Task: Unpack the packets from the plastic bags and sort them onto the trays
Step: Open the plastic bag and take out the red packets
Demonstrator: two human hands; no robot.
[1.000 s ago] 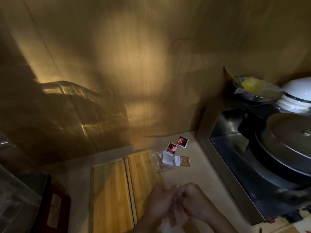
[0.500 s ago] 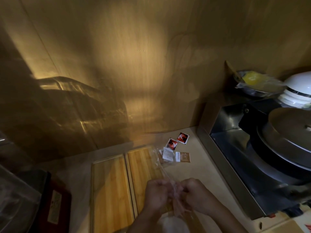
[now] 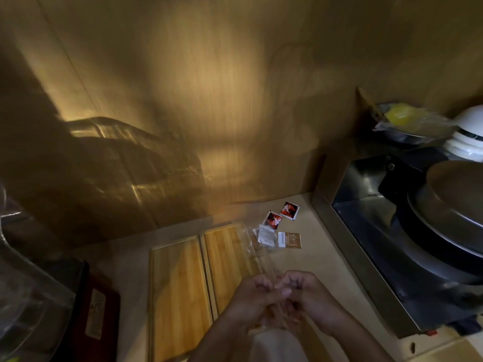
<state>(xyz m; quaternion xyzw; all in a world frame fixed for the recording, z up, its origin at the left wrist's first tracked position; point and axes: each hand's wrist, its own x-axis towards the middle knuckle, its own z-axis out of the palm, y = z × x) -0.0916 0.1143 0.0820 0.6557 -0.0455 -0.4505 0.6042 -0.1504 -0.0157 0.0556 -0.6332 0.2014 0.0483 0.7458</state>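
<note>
Head view: at lower center, left hand (image 3: pixel 254 299) and right hand (image 3: pixel 311 296) pinch a clear bag (image 3: pixel 271 322) with closed fingers, beside two trays (image 3: pixel 180 296).

A beige counter (image 3: pixel 321 262) carries two wooden trays (image 3: pixel 180 296) side by side. Right of the trays lie loose packets (image 3: pixel 289 240) and a clear plastic bag (image 3: pixel 254 240).

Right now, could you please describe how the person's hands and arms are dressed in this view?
Both are bare. The left hand and right hand wear no gloves, and no ring, watch or band shows in this dim, soft picture. The forearms are uncovered down to the frame's lower edge, so no sleeve is in view. The fingers look plain, with nothing marked on them.
</note>
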